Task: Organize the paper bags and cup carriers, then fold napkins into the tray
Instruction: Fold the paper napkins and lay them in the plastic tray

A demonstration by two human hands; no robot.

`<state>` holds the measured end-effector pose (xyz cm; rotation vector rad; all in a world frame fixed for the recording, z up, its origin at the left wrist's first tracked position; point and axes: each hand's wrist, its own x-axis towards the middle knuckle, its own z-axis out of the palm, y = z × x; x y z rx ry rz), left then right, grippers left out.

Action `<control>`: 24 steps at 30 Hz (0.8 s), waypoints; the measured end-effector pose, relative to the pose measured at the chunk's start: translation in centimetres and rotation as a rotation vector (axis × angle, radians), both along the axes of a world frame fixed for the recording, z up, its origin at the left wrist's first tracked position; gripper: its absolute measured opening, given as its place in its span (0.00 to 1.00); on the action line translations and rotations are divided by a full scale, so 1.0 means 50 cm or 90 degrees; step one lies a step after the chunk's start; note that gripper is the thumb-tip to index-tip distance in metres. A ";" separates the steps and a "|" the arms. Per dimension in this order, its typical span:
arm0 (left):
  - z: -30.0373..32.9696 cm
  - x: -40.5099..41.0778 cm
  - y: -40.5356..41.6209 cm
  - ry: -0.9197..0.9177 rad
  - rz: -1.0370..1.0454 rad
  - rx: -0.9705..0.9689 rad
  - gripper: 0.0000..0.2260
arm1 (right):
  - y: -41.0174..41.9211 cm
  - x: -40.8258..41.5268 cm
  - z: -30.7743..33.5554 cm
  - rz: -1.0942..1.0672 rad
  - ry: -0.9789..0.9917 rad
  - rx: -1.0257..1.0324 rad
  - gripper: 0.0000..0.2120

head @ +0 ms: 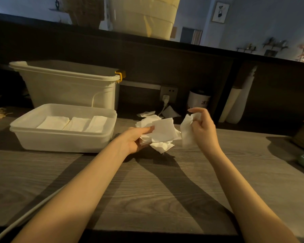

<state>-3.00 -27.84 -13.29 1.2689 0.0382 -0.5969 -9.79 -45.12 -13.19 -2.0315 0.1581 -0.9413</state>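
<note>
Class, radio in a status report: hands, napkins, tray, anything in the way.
Left hand grips loose napkin bunch. Right hand pinches single napkin, lifted. Tray holds three folded napkins. Path to tray unobstructed.

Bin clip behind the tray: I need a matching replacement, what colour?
Yellow clip on the bin's rim, head view.
</note>
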 end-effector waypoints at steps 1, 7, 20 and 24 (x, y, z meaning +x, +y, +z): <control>0.001 0.001 0.002 -0.003 -0.005 0.005 0.10 | 0.003 -0.002 -0.001 0.010 0.028 -0.058 0.14; -0.001 0.007 0.004 -0.016 -0.028 0.036 0.09 | 0.003 -0.012 -0.005 0.007 0.144 -0.269 0.12; -0.009 0.011 0.003 -0.064 -0.041 0.089 0.14 | 0.008 -0.016 -0.007 0.056 -0.073 -0.602 0.18; -0.012 0.009 0.000 -0.088 -0.030 0.087 0.16 | 0.007 -0.008 -0.016 0.068 -0.088 -0.584 0.11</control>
